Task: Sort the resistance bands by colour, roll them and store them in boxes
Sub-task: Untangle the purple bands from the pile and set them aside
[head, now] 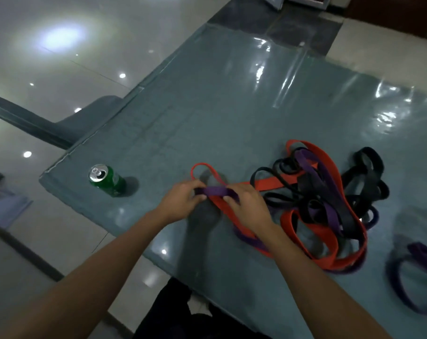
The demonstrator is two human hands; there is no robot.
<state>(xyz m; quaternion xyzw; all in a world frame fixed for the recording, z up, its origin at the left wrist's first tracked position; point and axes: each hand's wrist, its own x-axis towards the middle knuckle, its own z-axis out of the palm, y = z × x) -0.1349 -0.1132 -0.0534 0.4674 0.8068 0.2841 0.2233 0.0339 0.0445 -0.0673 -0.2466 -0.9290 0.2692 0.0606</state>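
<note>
Early days: grips a flat purple elastic resistance band (217,191) in curled fingers of left hand (183,200) and right hand (247,206), just above the grey glass-topped table (232,106), beside an unsorted red, purple and black tangle of bands (324,204) (no boxes visible).

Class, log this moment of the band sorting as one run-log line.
step: sorting | left grip: pinches purple band | right grip: holds same band | pile: red, purple, black tangled | green can: upright, apart
</note>
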